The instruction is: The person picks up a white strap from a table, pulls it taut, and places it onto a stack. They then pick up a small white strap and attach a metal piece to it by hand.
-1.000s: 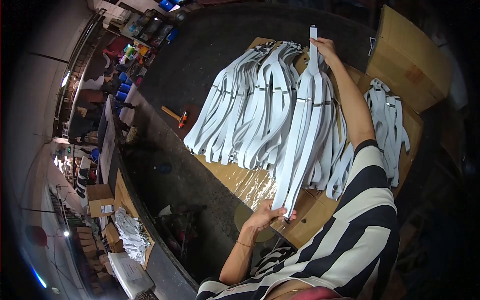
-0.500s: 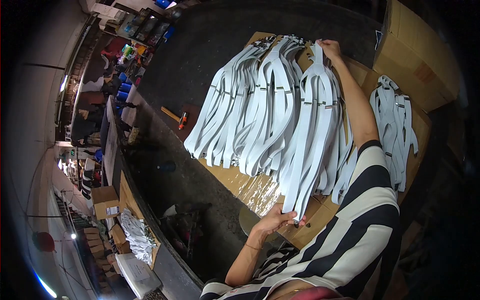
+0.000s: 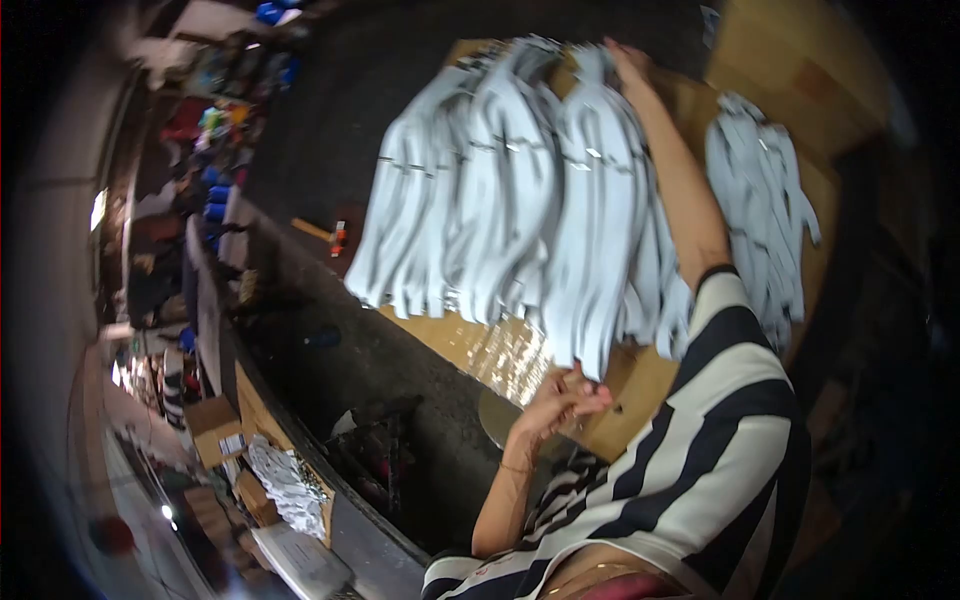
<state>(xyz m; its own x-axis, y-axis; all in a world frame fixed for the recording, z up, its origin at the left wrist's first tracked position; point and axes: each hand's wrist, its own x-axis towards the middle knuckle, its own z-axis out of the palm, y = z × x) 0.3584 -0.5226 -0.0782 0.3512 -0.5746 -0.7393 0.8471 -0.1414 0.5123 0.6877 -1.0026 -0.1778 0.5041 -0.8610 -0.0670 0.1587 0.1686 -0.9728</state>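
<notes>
White elastic straps with metal clips (image 3: 500, 180) lie in long overlapping bundles on flattened cardboard (image 3: 440, 335). At the top end of the right-hand bundle of this group, my right hand (image 3: 627, 65) is closed on a strap end, blurred by motion. My left hand (image 3: 562, 402) is just below the lower strap ends, its fingers apart and a fingertip close to or touching them. No strap is seen inside it. A smaller strap bundle (image 3: 755, 200) lies right of my right forearm.
A cardboard box (image 3: 800, 80) stands at the upper right. A hammer (image 3: 325, 235) lies on the dark table (image 3: 350, 130) left of the straps. More white straps (image 3: 290, 485), a box (image 3: 215, 430) and a white container (image 3: 300, 560) are at the lower left.
My left hand has let go of the lower strap ends, which now lie above it. My right hand stays at the top of the bundle. The whole view has shifted and blurred.
</notes>
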